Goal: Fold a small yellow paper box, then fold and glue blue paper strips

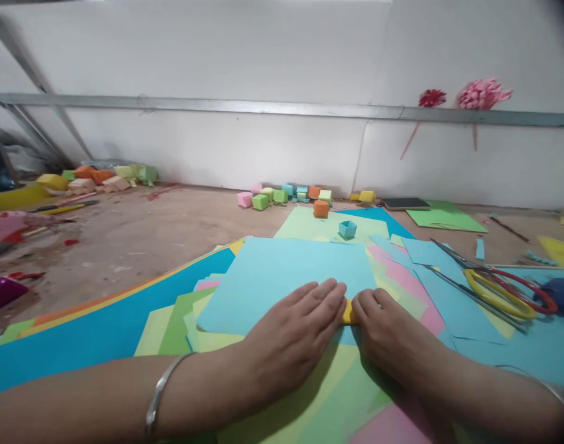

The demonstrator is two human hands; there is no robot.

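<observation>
A light-blue paper sheet (pixel 291 271) lies on top of a stack of coloured papers. Across its near edge is a yellow strip (pixel 348 313), of which only a short piece shows between my hands. My left hand (pixel 295 327) lies flat with its fingers stretched out together, the fingertips at the strip's left end. Curled fingers of my right hand (pixel 384 327) press on the strip's right end. How far the strip reaches under both hands is hidden. Beyond the sheet stands a small open blue paper box (pixel 347 229).
Scissors with yellow and red handles (pixel 499 293) lie at the right on cut blue paper. Several small paper cubes (pixel 279 196) line the back, near a dark phone (pixel 406 203) and a green sheet (pixel 446 216). A pink tool (pixel 4 228) is at the left.
</observation>
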